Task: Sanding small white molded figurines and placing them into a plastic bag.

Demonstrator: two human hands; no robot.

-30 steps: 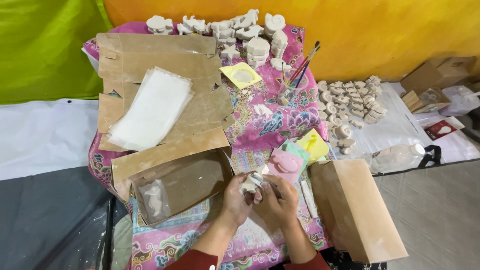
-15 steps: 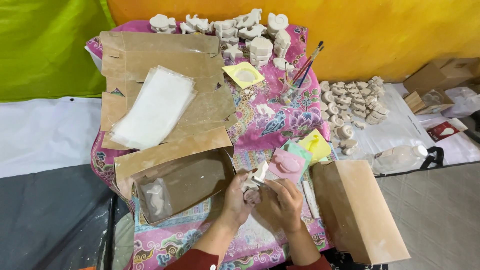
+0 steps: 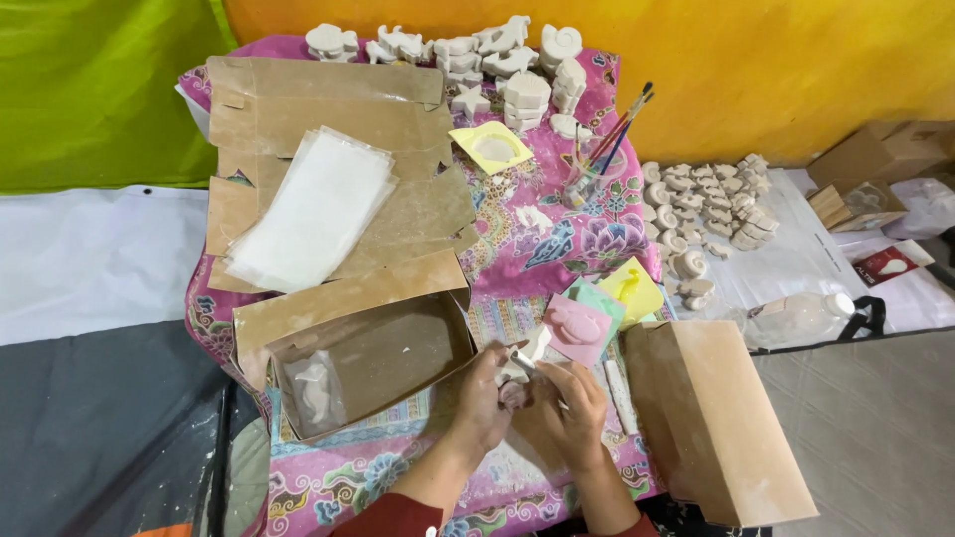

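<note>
Both hands, left hand (image 3: 484,388) and right hand (image 3: 569,406), pinch a small white figure (image 3: 514,370), hemmed between open box (image 3: 368,360) and closed box (image 3: 711,418).

Small white piece (image 3: 519,366) mostly covered by left hand (image 3: 484,393) and right hand (image 3: 572,408) (shape indeterminate). Both forearms cut off at bottom edge.

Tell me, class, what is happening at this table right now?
A person's left hand and right hand hold a small white plaster piece over a pink patterned cloth. An open cardboard box with one wrapped figure inside sits to their left, a stack of clear plastic bags lies behind it, and many unpainted plaster figures stand along the far edge.
</note>
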